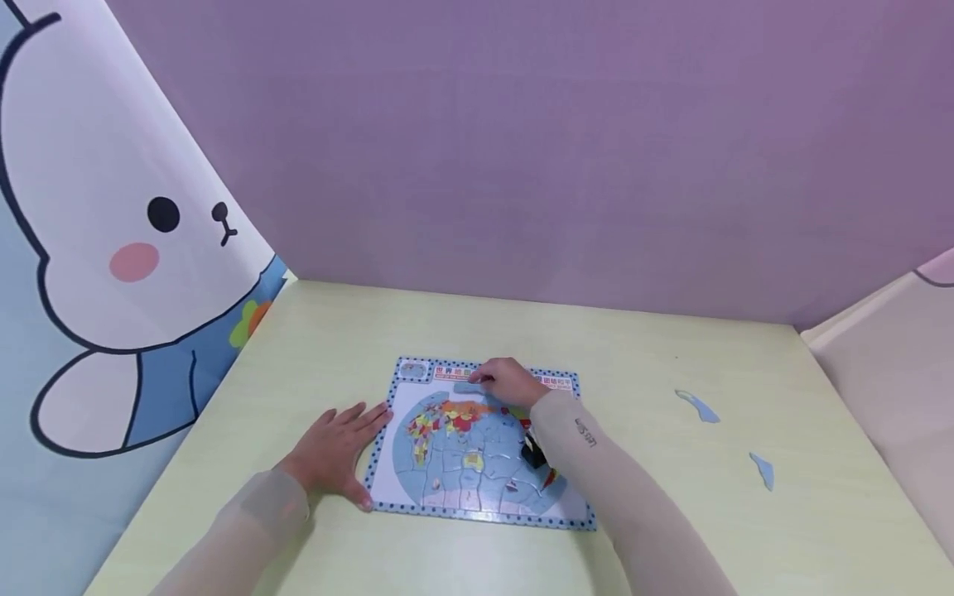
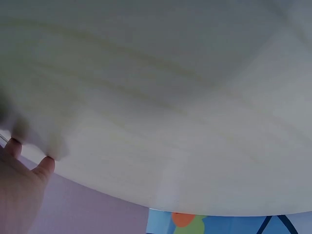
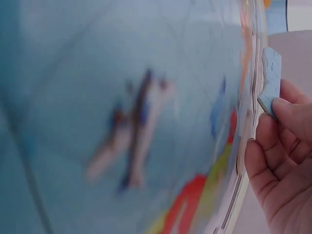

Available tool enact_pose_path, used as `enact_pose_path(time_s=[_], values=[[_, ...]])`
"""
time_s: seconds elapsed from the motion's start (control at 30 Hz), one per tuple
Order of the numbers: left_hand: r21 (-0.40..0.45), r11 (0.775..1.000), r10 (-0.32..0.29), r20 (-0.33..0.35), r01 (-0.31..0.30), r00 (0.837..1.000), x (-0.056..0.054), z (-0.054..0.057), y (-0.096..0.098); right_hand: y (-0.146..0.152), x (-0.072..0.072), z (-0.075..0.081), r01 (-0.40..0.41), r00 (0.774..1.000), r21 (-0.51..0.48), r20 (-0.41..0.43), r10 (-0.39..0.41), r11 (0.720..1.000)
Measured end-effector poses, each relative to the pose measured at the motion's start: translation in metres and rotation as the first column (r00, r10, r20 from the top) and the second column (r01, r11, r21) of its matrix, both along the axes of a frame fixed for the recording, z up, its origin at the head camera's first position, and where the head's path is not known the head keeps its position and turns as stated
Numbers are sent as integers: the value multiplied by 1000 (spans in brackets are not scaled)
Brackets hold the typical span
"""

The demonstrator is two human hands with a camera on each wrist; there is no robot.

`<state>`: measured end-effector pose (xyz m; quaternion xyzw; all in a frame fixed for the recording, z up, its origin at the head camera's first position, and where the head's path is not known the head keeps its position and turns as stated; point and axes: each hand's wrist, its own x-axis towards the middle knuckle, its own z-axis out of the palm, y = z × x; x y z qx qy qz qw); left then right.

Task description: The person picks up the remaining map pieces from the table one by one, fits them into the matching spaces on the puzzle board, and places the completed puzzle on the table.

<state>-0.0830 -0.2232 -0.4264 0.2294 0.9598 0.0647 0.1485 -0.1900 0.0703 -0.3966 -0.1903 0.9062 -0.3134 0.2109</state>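
A world map jigsaw puzzle (image 1: 477,463) with a dotted blue border lies on the table, most of its round map filled with pieces. My right hand (image 1: 510,382) is over the map's top edge and pinches a light blue puzzle piece (image 3: 271,80) between thumb and fingers. In the head view that piece shows just left of the fingertips, at a pale gap in the map. With fingers spread, my left hand (image 1: 335,451) rests at the board's left edge, fingertips and thumb touching the border. The left wrist view catches only part of this hand (image 2: 24,185).
Two loose blue puzzle pieces lie on the table to the right, one curved (image 1: 699,406) and one smaller (image 1: 763,471). A purple wall panel (image 1: 522,165) stands behind the pale table (image 1: 335,323). A cartoon-printed panel (image 1: 97,248) borders the left side.
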Motion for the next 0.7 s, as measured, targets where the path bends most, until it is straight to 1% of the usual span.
enact_pose_path(time_s=[0.17,0.27,0.4,0.53,0.7], values=[[-3,1000,1,12,-1,1000,1,1,-1,-7,2,-1,-9,1000,15,7,9,1000],[-6,1000,6,9,-6,1000,1,3,-1,-9,3,2,-26,1000,23,-1,26,999],[7,1000,-1,-1,1,1000,2,4,-2,-10,5,4,-31,999,41,16,31,999],[13,1000,-12,-1,12,1000,1,2,0,-10,5,1,-27,999,48,35,26,998],[-6,1000,-6,-1,6,1000,0,2,1,-10,5,0,-45,999,42,33,43,998]])
